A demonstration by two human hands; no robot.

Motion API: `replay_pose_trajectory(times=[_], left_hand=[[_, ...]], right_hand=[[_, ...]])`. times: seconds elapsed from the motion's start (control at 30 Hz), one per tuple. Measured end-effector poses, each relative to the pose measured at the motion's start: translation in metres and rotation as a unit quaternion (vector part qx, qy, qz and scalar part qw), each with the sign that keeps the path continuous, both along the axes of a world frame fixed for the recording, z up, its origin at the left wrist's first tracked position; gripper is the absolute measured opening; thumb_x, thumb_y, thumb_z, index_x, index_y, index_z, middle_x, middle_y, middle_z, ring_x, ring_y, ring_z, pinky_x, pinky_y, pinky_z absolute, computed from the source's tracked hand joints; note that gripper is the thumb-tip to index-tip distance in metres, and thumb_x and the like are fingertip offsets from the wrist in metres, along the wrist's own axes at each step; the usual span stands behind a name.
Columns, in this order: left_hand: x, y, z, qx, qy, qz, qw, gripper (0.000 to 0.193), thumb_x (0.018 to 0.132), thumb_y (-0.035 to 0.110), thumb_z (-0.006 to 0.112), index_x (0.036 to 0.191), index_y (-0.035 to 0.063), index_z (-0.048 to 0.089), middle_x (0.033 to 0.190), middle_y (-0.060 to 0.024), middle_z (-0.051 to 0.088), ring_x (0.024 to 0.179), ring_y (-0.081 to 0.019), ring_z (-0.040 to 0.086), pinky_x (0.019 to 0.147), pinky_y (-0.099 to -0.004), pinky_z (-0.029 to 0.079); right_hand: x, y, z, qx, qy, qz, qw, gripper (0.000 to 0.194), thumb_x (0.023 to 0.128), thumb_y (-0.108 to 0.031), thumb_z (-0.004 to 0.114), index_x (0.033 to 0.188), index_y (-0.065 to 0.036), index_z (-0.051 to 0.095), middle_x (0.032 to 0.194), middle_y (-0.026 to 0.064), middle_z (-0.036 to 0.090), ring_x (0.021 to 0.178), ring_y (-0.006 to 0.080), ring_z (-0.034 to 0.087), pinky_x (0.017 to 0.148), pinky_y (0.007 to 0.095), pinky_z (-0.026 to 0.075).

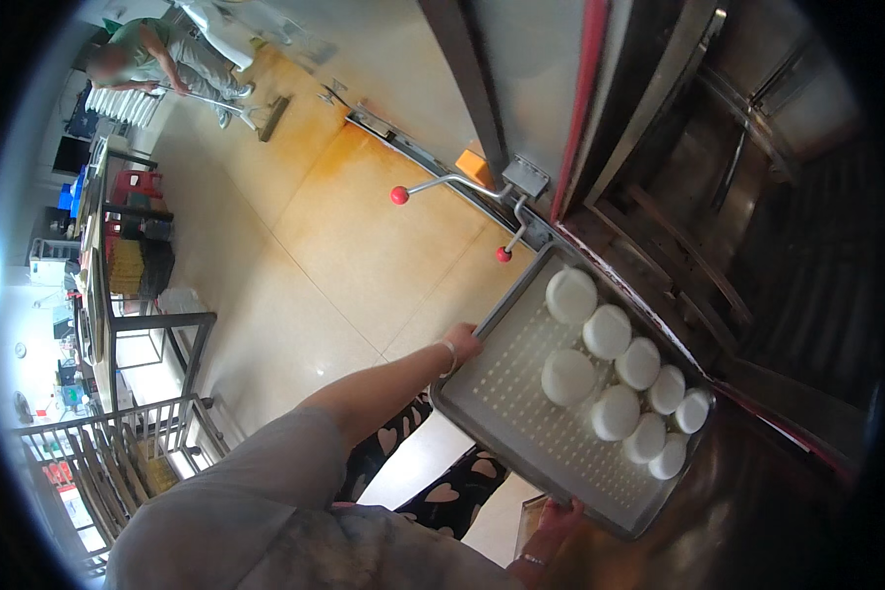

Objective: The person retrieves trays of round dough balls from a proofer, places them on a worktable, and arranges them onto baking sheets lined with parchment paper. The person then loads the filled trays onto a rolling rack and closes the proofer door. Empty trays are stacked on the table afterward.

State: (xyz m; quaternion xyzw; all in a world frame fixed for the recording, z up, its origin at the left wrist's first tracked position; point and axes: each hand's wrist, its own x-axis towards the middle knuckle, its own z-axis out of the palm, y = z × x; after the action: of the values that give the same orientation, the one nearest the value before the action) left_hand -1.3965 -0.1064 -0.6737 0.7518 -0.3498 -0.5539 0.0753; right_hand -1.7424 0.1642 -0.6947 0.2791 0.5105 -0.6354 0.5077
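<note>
A perforated metal baking tray (516, 369) lies between my hands, tilted in the view. My left hand (463, 342) grips its left rim, and my right hand (560, 518) holds the rim at the bottom. Several round white dough pieces (568, 377) sit in two rows on the half of the tray farther from me. The tray's far edge is at the opening of a large metal oven or cabinet (634, 287), whose interior is dark with metal rails. A door latch with red ball knobs (399, 195) sticks out just beyond the tray's upper corner.
A metal door (538, 81) with a red seal stands open beyond the tray. At the upper left a person (169, 59) bends over a floor broom (273, 118). A work table (162, 321) and a rack of trays (110, 420) stand at the left.
</note>
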Motion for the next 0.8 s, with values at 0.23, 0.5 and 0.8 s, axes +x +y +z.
replay_pose_trajectory(times=[0.23, 0.5, 0.8], left_hand=[[0.092, 0.086, 0.075, -0.007, 0.035, 0.01, 0.999, 0.038, 0.066, 0.007, 0.052, 0.101, 0.0064, 0.065, 0.078, -0.0147, 0.066, 0.073, -0.0233, 0.063, 0.071, -0.0351, 0.049], [0.2, 0.159, 0.197, -0.071, -0.061, -0.036, 0.995, 0.036, 0.067, 0.021, 0.055, 0.099, 0.0102, 0.065, 0.085, -0.0129, 0.067, 0.079, -0.024, 0.064, 0.072, -0.0357, 0.049], [0.259, 0.298, 0.257, -0.215, 0.029, 0.221, 0.951, 0.019, 0.062, 0.01, 0.064, 0.077, -0.0015, 0.064, 0.066, -0.0078, 0.06, 0.058, -0.019, 0.054, 0.055, -0.032, 0.045]], right_hand=[[0.085, 0.069, 0.08, -0.062, 0.038, 0.064, 0.995, 0.044, 0.069, -0.005, 0.059, 0.112, 0.001, 0.053, 0.115, 0.0135, 0.056, 0.104, 0.0258, 0.054, 0.088, 0.0397, 0.047], [0.189, 0.023, 0.219, -0.165, 0.104, 0.2, 0.96, 0.046, 0.069, -0.008, 0.059, 0.114, 0.001, 0.053, 0.115, 0.0142, 0.056, 0.103, 0.0264, 0.055, 0.088, 0.0406, 0.047], [0.242, -0.013, 0.347, -0.316, 0.135, 0.283, 0.896, 0.046, 0.071, -0.011, 0.057, 0.115, 0.0, 0.052, 0.115, 0.0147, 0.056, 0.105, 0.0268, 0.055, 0.089, 0.0411, 0.046]])
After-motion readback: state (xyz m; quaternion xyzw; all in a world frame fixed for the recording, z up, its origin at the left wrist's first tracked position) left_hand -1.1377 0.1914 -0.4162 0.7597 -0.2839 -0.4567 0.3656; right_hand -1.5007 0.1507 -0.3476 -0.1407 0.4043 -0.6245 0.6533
